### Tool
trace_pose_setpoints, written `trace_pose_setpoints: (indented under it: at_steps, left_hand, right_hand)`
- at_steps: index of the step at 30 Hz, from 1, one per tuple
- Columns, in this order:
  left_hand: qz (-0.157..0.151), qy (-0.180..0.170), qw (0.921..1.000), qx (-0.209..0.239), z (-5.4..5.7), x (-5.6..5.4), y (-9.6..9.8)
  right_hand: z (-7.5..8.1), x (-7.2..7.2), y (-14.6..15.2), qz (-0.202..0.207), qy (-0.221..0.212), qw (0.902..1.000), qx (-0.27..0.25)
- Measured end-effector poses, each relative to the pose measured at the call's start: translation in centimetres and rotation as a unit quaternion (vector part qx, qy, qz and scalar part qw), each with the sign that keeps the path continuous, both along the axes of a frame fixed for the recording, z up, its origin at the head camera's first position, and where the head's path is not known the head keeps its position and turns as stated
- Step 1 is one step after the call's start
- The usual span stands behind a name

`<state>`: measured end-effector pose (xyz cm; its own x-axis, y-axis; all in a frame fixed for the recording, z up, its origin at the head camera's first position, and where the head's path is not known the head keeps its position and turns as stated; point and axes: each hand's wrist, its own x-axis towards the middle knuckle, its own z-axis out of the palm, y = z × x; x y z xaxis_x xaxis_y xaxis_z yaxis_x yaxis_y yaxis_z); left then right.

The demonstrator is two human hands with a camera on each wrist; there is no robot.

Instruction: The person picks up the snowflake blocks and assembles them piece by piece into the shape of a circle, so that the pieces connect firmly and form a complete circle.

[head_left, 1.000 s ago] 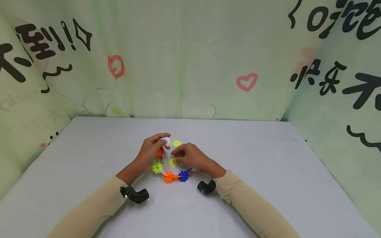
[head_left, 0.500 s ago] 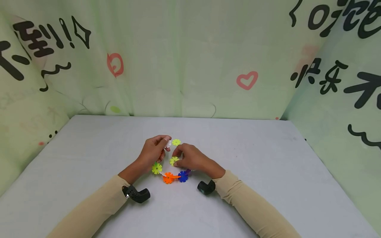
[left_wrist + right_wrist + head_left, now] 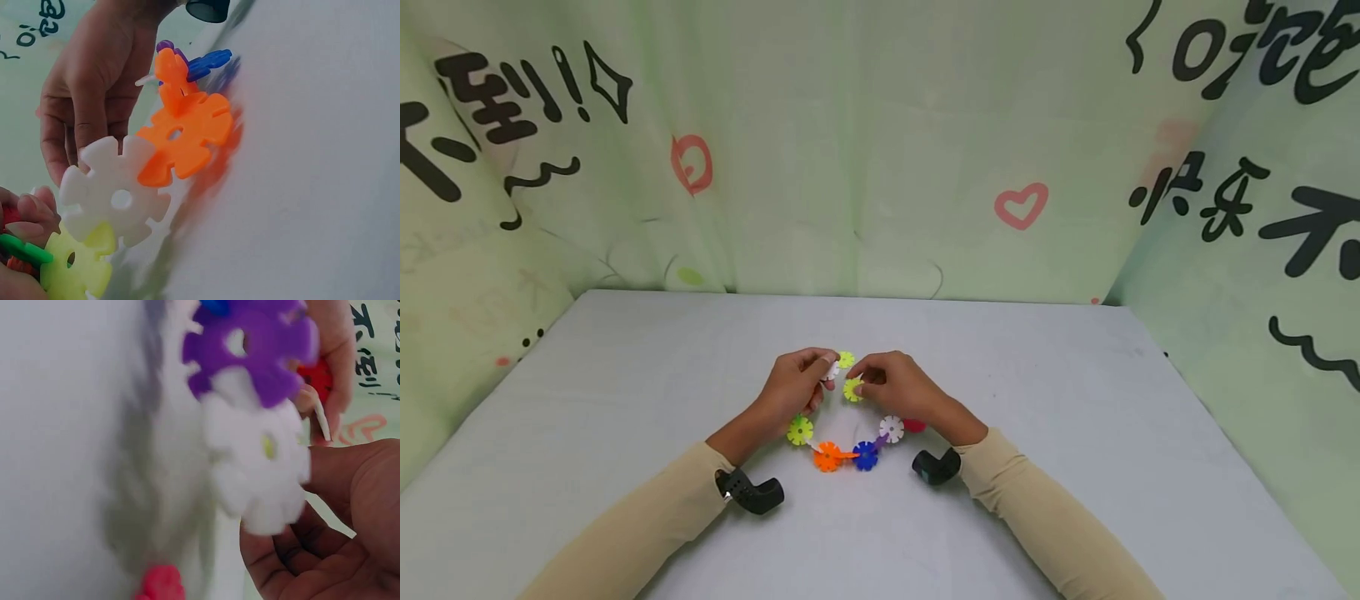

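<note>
In the head view my left hand [image 3: 793, 385] pinches a white notched plastic disc [image 3: 831, 372] at one end of a curved chain of interlocking snowflake discs. Fingers of my right hand [image 3: 901, 385] pinch a yellow disc [image 3: 852, 389], close beside the white one. From the left hand the chain runs through a yellow-green disc [image 3: 800, 431], an orange disc [image 3: 828, 457], a blue disc [image 3: 866, 456], a purple disc [image 3: 250, 347] and a white disc [image 3: 891, 429] to a pinkish-red disc [image 3: 914, 425]. Green and red discs show by the left fingers in the left wrist view.
Another yellow disc [image 3: 846, 359] lies just beyond the hands. The chain curves over a white table [image 3: 1037, 467]. A pale green printed curtain [image 3: 880, 150] encloses the table's back and sides. Each wrist wears a black camera [image 3: 751, 493].
My right hand has moved up and right with the yellow disc in its pinch, uncovering the white and red chain end. The left hand has shifted slightly right with the white disc.
</note>
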<state>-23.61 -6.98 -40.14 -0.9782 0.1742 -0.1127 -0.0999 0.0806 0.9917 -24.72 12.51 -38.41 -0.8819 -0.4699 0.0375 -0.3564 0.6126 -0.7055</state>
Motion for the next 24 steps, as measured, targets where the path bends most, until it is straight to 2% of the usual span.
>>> trace_pose_setpoints:
  at_steps: [6, 11, 17, 24]
  left_hand:
    - [-0.005, -0.005, 1.0000, 0.002, 0.0, -0.2, 0.6]
    - [-0.014, -0.019, 0.9997, 0.003, 0.3, 0.0, 1.1]
    - [-0.021, -0.035, 0.9991, 0.005, 0.4, 0.0, 1.3]
    - [-0.026, -0.044, 0.9987, 0.007, 0.2, 0.0, 1.5]
  right_hand:
    - [0.8, -0.4, 0.9, -0.030, 0.002, 0.9986, -0.043]
    - [1.2, -0.5, 1.7, -0.043, 0.006, 0.9974, -0.058]
    - [1.2, -0.6, 2.3, -0.041, 0.009, 0.9951, -0.089]
    - [1.2, -0.3, 2.3, -0.029, -0.022, 0.9895, -0.140]
